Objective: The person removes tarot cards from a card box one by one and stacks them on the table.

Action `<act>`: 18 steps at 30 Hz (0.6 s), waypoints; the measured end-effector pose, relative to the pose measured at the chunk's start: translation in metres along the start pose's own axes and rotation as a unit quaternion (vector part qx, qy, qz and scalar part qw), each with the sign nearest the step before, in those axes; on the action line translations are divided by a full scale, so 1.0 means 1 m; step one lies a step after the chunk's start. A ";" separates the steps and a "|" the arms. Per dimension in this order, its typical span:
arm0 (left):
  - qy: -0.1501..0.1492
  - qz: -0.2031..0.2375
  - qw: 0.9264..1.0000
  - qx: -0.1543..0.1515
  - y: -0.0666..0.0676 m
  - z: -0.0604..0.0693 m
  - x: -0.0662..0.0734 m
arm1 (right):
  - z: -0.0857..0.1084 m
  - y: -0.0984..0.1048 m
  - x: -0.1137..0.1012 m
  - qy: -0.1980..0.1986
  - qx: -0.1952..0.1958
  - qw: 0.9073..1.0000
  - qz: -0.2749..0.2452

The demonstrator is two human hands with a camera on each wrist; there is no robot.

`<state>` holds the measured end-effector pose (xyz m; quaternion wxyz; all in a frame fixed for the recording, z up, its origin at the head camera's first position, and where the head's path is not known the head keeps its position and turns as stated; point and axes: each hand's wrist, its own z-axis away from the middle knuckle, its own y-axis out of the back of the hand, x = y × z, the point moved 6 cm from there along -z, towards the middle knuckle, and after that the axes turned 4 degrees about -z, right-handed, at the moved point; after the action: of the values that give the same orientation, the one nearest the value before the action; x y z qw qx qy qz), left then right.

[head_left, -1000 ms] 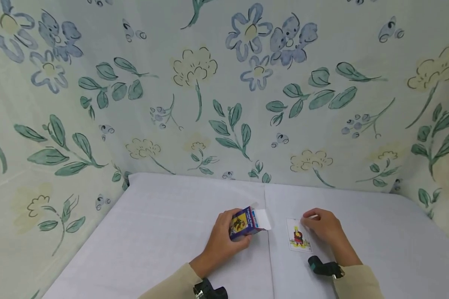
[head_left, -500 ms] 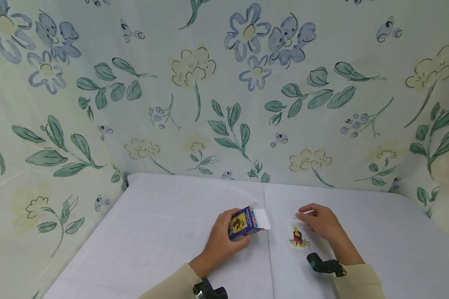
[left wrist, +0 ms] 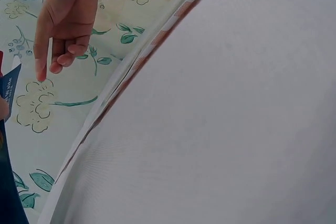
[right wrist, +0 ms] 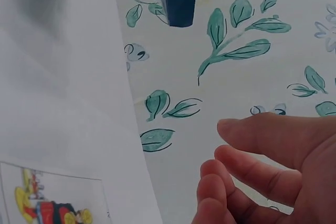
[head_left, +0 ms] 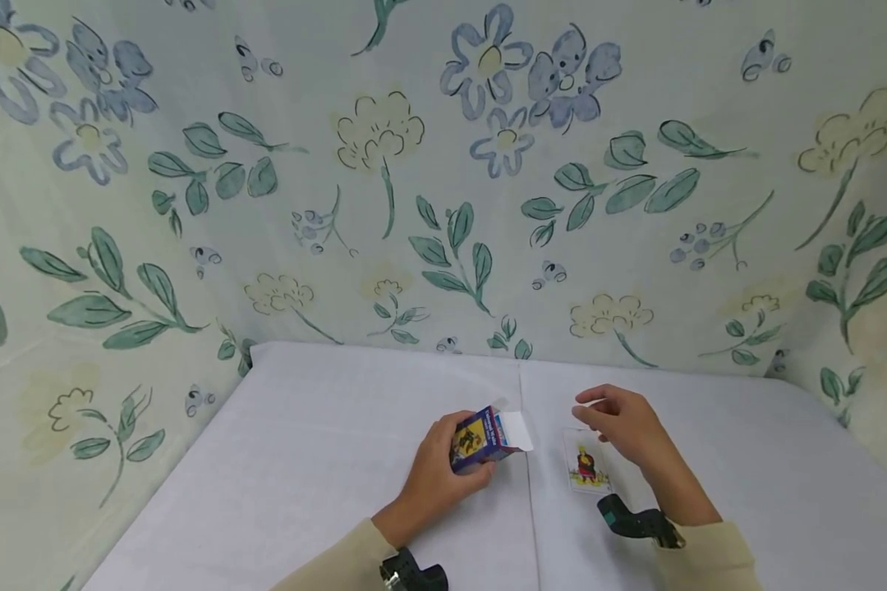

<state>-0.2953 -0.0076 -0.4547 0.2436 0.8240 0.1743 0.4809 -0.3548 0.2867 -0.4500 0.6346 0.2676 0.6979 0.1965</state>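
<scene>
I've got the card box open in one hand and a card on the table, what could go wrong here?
The box in the left hand has its flap open, so anything inside might slide out if it tips. The card lies flat on the table, so its edge may be hard to lift. The wrist camera below the right hand looks close to the card and might brush it.

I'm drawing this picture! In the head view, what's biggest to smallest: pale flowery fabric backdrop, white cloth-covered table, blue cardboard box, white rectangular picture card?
1. Backdrop
2. Table
3. Box and card: too alike to rank, with one tilted and partly covered.
</scene>
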 end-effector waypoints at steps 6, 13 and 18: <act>-0.005 -0.001 1.000 0.002 0.000 -0.001 0.000 | 0.019 0.006 -0.047 -0.004 0.002 1.000 -0.025; -0.010 0.000 1.000 0.005 0.000 -0.003 0.000 | 0.013 -0.004 -0.053 0.036 -0.001 0.998 -0.049; -0.009 0.000 1.000 0.006 0.000 -0.003 0.001 | 0.024 -0.002 -0.076 0.025 0.005 0.999 -0.039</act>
<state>-0.2968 -0.0064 -0.4526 0.2399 0.8297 0.1752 0.4726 -0.3273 0.2368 -0.3948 0.6232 0.2381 0.7241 0.1749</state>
